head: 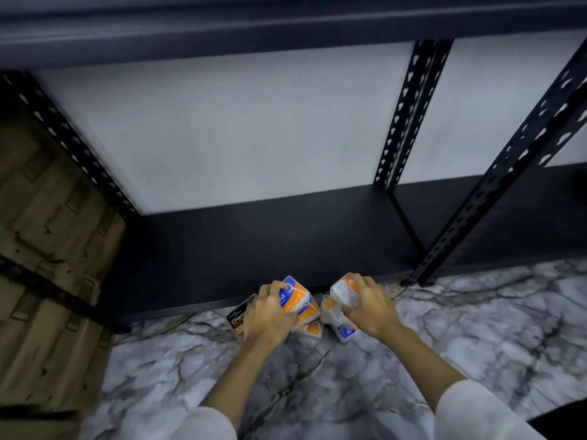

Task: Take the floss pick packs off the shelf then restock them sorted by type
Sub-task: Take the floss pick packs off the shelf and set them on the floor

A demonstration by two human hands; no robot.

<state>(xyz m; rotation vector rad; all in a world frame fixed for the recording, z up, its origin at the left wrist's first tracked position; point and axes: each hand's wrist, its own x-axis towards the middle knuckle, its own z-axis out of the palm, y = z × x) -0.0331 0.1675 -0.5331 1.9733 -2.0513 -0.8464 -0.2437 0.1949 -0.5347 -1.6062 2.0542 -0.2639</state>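
With the black metal shelf (270,236) bare in front of the person, the removal step reads as done and the sorting step as in hand; restocking not yet begun

Item 1: left hand (270,315), fingers curled over a stack of orange-and-blue floss pick packs (300,300), gripping it from above, just in front of the shelf's front edge. More orange packs lie under the stack

Item 2: black floss pick pack marked "Charc…" (239,317), lying on the grey-veined marble floor (317,376), partly hidden beneath the left hand, touching the orange stack's left side

Item 3: right hand (365,309), fingers curled round a clear-backed orange-and-blue floss pick pack (341,295), tilted; a further pack lies under it, just beside the left-hand stack

Next move, as judged: keep the black type apart from the orange, then lift each group onto the shelf in separate spots
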